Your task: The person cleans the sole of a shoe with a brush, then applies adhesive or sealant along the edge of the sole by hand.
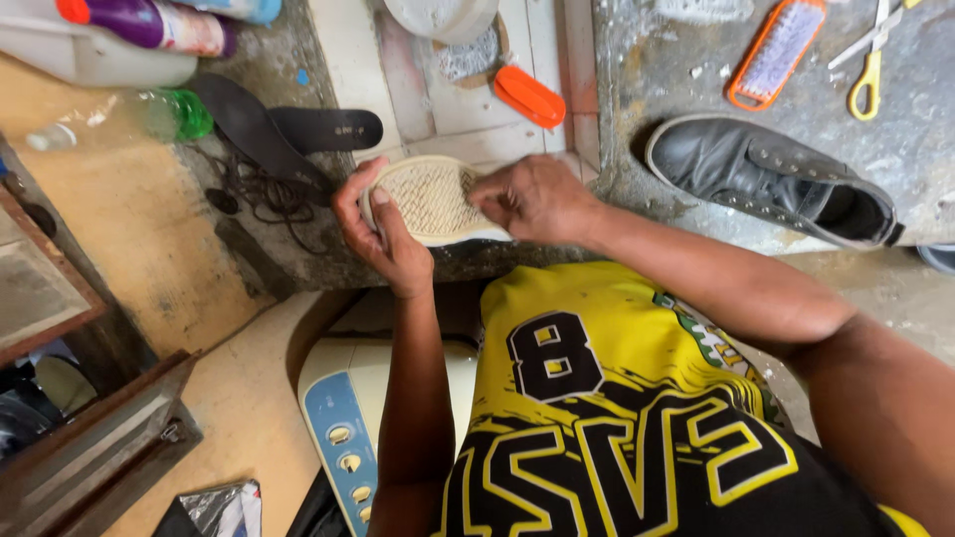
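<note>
Cream rubber marks the upturned sole of the shoe (435, 202), probably light, stiff-edged and grippy, held over the near counter edge, left hand (383, 234) clasping its left end, right hand (532, 199) pinching its right side, far from the black shoe (771, 179).

Two shoes show: a pale one (436, 202) sole-up and a black one (771, 179). Two dark insoles (288, 129), two orange brushes (777, 50), one pair of yellow scissors (871, 62).
</note>
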